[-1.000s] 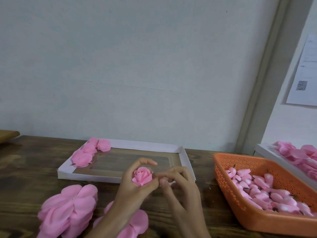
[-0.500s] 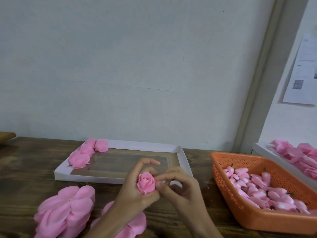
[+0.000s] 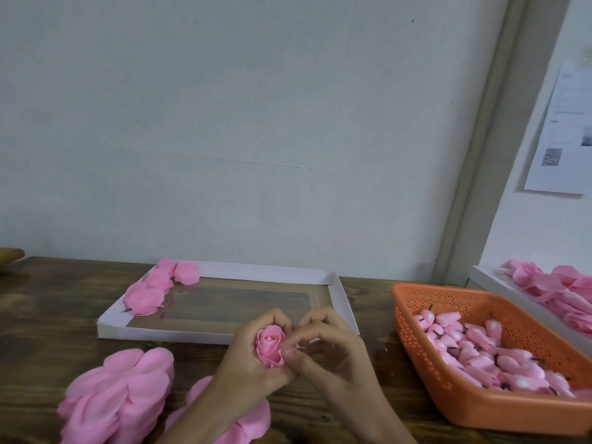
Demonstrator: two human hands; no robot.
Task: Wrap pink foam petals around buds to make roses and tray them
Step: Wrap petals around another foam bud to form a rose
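**Two hands on one rose**

Left hand (image 3: 253, 360) is cupping the rose (image 3: 270, 346), fingers curled round it, at 6 o'clock of the white tray (image 3: 341, 302). Right hand (image 3: 333, 357) is pinching the rose's outer petal from 3 o'clock, fingertips touching the foam. Finished roses (image 3: 153, 290) are sitting in the tray's 10 o'clock corner. Buds (image 3: 480, 354) are lying in the orange basket (image 3: 448, 398) at 3 o'clock, and loose petals (image 3: 118, 395) are lying heaped at 8 o'clock.
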